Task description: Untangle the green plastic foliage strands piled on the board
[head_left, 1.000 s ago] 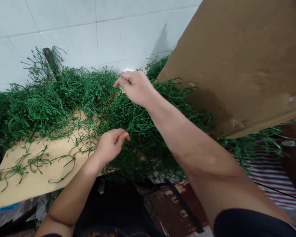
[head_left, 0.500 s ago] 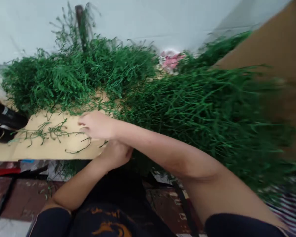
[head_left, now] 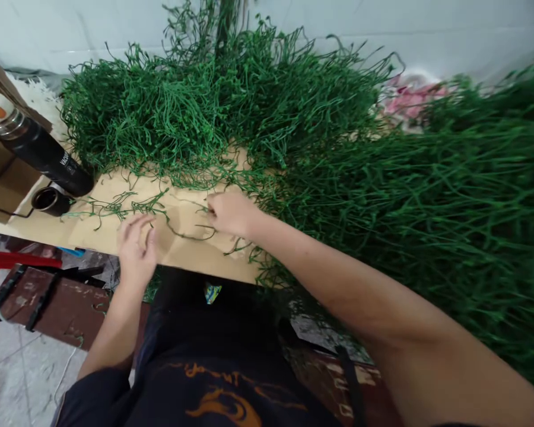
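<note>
My right hand [head_left: 231, 214] is low over the cardboard, its fingers pinched at the end of a thin green stem [head_left: 187, 202] that runs out to the left. My left hand [head_left: 137, 248] is near the cardboard's front edge, fingers curved and apart, holding nothing. Just beyond it lie several loose branched stems [head_left: 129, 206]. Between the hands a single curved stem [head_left: 187, 237] rests on the cardboard [head_left: 104, 234]. A large heap of similar green stems [head_left: 404, 196] spreads to the right of my right hand.
Another green heap [head_left: 173, 112] lines the wall behind the cardboard. A black flask [head_left: 44, 154] leans at the left beside a dark cup [head_left: 51, 201]. Pink cloth-like material [head_left: 412, 102] sits at the back right. Below are a brown bench [head_left: 53, 308] and a red object [head_left: 24, 261].
My view has swung left and shows more of the flask. My left hand has come out from under my right forearm to the left, its fingers now apart.
</note>
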`<state>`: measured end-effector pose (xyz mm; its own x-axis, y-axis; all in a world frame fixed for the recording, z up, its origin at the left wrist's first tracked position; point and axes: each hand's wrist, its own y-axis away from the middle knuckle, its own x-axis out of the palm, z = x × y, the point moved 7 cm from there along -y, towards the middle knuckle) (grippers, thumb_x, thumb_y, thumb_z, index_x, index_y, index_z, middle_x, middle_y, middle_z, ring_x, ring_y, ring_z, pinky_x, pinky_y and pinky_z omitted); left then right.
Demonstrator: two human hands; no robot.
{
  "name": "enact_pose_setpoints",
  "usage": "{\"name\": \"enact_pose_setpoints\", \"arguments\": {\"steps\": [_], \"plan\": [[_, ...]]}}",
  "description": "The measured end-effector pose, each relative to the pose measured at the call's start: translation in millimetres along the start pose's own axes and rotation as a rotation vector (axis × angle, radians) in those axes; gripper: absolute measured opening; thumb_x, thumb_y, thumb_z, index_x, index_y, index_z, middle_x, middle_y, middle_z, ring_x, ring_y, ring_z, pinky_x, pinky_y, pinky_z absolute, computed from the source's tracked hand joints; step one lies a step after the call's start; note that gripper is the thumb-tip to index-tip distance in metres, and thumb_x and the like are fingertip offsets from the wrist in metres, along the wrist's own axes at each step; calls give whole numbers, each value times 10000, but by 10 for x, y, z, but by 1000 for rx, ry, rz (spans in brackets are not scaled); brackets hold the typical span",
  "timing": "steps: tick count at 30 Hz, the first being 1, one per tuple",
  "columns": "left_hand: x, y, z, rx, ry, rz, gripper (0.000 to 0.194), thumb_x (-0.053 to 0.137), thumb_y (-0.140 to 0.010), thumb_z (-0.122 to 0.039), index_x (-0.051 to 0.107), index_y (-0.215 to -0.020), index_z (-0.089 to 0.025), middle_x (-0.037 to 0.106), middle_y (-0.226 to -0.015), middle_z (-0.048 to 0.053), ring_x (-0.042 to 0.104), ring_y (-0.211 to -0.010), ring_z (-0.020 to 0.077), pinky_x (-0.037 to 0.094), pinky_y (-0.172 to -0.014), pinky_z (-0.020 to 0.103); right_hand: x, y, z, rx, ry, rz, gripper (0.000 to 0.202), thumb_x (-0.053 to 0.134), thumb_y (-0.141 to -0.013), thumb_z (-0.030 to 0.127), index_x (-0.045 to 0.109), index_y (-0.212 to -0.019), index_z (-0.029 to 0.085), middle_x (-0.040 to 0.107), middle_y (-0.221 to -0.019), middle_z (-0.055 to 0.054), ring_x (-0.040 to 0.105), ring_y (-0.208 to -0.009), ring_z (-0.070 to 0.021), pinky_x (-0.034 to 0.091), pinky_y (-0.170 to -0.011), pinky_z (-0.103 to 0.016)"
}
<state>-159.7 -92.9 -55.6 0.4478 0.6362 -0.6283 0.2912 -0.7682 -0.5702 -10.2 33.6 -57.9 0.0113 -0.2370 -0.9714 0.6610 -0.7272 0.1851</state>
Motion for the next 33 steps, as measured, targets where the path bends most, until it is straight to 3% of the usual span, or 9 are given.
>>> {"name": "enact_pose_setpoints", "arguments": {"steps": [4, 7, 10, 12, 18, 22, 28, 33], "plan": [[-57, -240, 589, -223, -249, -1, 543, 597, -746, -370, 518, -1231, -139, 444, -1318, 180, 393, -1276, 318, 318, -1083, 478, -390, 202, -390, 150, -125, -205, 133, 489, -776, 183, 607, -822, 141, 661, -829, -83, 599, -759, -183, 409, -660, -283], [39, -344, 789, -284, -325, 126, 553, 592, -740, -368, 522, -1250, -166, 448, -1341, 173, 376, -1285, 351, 291, -1084, 531, -570, 343, -640, 199, -296, -328, 40, 546, -754, 199, 564, -760, 164, 611, -712, -39, 543, -655, -145, 400, -614, -280], [175, -374, 738, -225, -338, 239, 417, 556, -771, -334, 604, -1159, -189, 526, -1270, 142, 427, -1228, 340, 314, -1060, 529, -675, 397, -735, 115, -502, -463, 67, 563, -768, 218, 515, -739, 180, 559, -650, -7, 500, -600, -114, 399, -583, -274], [254, -380, 643, -171, -327, 265, 360, 551, -780, -333, 643, -1096, -186, 558, -1209, 131, 454, -1187, 324, 347, -1036, 498, -745, 398, -666, 9, -628, -536, 103, 567, -786, 238, 487, -744, 188, 531, -642, 9, 490, -594, -98, 411, -577, -263], [461, -410, 415, -84, -264, 262, 339, 602, -765, -356, 649, -1054, -185, 574, -1121, 126, 495, -1117, 296, 377, -1002, 469, -1102, 392, 129, -354, -848, -601, 167, 544, -815, 170, 408, -722, 193, 457, -672, 30, 517, -688, -87, 468, -666, -255], [586, -384, 287, 13, -212, 282, 343, 560, -801, -382, 633, -1067, -179, 569, -1134, 130, 499, -1112, 293, 370, -1003, 474, -1207, 254, 457, -421, -949, -545, 203, 516, -823, 103, 368, -719, 195, 437, -677, 45, 532, -709, -70, 477, -705, -244], [625, -383, 306, -81, -143, 218, 306, 622, -756, -303, 639, -1039, -188, 572, -1148, 121, 513, -1124, 287, 401, -985, 486, -951, -66, 157, -277, -1040, -518, 184, 539, -816, 118, 399, -718, 187, 500, -666, 37, 550, -680, -68, 465, -659, -232], [503, -420, 212, -102, -87, 121, 271, 545, -804, -269, 636, -1045, -184, 565, -1184, 132, 517, -1153, 276, 378, -1007, 478, -867, -74, -171, -148, -1027, -554, 156, 554, -806, 133, 434, -717, 179, 567, -676, 18, 531, -653, -67, 448, -621, -229]]}}
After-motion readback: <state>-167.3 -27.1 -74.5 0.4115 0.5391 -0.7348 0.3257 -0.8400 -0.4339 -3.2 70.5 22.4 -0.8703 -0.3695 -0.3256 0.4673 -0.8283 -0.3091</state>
